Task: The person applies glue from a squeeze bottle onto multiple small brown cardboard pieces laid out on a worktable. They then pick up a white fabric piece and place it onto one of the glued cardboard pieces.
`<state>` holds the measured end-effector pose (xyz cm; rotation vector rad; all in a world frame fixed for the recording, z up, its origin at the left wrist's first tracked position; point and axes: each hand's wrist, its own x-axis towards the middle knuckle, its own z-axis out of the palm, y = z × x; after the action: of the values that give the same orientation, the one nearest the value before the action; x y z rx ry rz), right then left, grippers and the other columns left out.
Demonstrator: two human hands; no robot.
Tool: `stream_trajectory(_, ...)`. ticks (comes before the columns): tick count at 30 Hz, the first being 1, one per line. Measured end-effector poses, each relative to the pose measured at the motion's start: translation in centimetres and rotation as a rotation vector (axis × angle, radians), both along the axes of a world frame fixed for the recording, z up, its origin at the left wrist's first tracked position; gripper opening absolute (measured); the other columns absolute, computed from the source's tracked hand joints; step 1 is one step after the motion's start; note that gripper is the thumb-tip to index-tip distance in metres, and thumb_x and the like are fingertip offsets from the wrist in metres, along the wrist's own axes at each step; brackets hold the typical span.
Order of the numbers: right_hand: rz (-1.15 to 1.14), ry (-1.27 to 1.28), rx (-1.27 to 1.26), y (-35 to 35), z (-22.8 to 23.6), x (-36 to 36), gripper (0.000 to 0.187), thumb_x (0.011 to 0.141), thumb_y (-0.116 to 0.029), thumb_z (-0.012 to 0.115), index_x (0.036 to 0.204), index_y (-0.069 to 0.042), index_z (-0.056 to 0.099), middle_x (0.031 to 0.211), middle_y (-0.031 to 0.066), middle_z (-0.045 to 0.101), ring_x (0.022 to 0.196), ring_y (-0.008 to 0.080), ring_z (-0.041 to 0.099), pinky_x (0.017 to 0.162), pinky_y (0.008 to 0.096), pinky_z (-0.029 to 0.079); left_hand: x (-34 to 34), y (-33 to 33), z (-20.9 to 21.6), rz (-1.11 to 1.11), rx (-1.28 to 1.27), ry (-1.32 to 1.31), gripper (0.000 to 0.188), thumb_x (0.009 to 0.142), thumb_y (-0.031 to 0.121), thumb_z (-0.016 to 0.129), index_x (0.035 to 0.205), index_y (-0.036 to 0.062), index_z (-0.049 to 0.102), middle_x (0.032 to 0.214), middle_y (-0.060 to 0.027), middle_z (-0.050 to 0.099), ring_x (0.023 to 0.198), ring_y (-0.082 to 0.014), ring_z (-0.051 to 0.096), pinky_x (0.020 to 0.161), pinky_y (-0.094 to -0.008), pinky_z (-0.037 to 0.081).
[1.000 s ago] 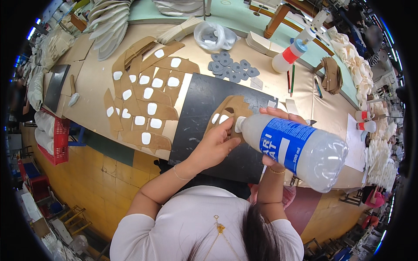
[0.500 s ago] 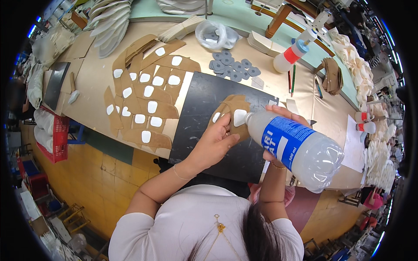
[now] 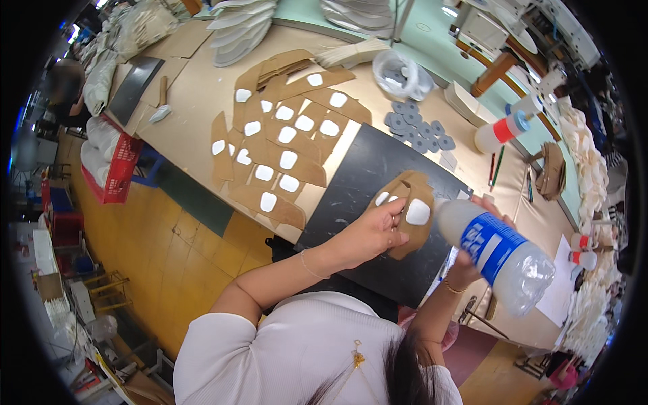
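Bottle first. We find the clear plastic bottle (image 3: 491, 246), with its blue label, straddling the right edge of the black board (image 3: 354, 179) in our view: neck end over the board's right part, base out past that edge. It is gripped in the right hand (image 3: 466, 266), thumb on the near side, fingers wrapped on the far side; the palm is hidden behind the body.

Key relation: the bottle lies to the right of the left hand (image 3: 374, 233), and a brown piece (image 3: 410, 244) comes between. The bottle's neck end sits just beside the white patch (image 3: 418, 212) on that piece. The neck is blurred, so we cannot tell whether it touches, nor how high it is.

Orientation: the bottle's long axis runs aslant, neck toward the board's far left, base toward near right. The brown piece's long axis runs roughly from the board's far edge to its near edge, leaning slightly, across the bottle's line.

Left hand: thumb and fingers closed on the left edge of the brown piece, over the right half of the board. We note a second brown layer beside it, with small white patches partly covered.

Surroundings: left of the board, overlapping brown cut-outs (image 3: 290, 213) with white patches; beyond its far edge, grey pieces (image 3: 424, 129) clustered.
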<state>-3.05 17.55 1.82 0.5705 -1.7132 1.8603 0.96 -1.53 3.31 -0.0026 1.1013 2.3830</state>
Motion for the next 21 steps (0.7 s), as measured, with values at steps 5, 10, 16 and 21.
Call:
stream_trajectory(5,-0.222,-0.152,-0.009,1.4,-0.4,-0.2,0.096,0.06,-0.053,0.078,0.126,-0.001,0.033,0.112,0.0269,0.055,0.099,0.0375,0.06,0.084,0.0464,0.052,-0.9,-6.1,-1.8,0.158,0.181,-0.046,0.061,0.082,-0.005,0.058,0.135,0.0031,0.031,0.126,-0.0118,0.051,0.117,-0.0199,0.05,0.098,-0.0334,0.042)
stream_trajectory(10,-0.167,-0.189,-0.035,0.6,-0.4,0.5,0.094,0.059,-0.049,0.08,0.126,-0.002,0.033,0.112,0.0255,0.056,0.099,0.0365,0.06,0.086,0.0472,0.051,-6.6,-15.4,-2.0,0.419,-0.142,0.103,0.064,0.081,-0.009,0.055,0.137,0.003,0.026,0.121,-0.0165,0.052,0.112,-0.0218,0.054,0.088,-0.0287,0.049)
stream_trajectory(16,-0.086,-0.214,-0.069,0.0,0.1,1.0,0.094,0.057,-0.045,0.084,0.124,-0.001,0.035,0.109,0.025,0.058,0.098,0.0346,0.061,0.085,0.045,0.051,-10.3,-22.5,-8.1,0.698,-0.602,-0.129,0.062,0.086,-0.006,0.05,0.139,0.0076,0.023,0.115,-0.0143,0.052,0.093,-0.0206,0.06,0.078,-0.0318,0.055)
stream_trajectory(21,-0.112,-0.224,-0.038,0.4,0.3,1.1,0.094,0.059,-0.048,0.082,0.125,-0.001,0.034,0.11,0.025,0.057,0.098,0.0349,0.061,0.085,0.0453,0.051,-8.4,-22.0,-7.6,0.72,-0.772,-0.204,0.062,0.087,0.003,0.054,0.14,0.0091,0.022,0.089,-0.0119,0.058,0.064,-0.0178,0.061,0.053,-0.0303,0.054)
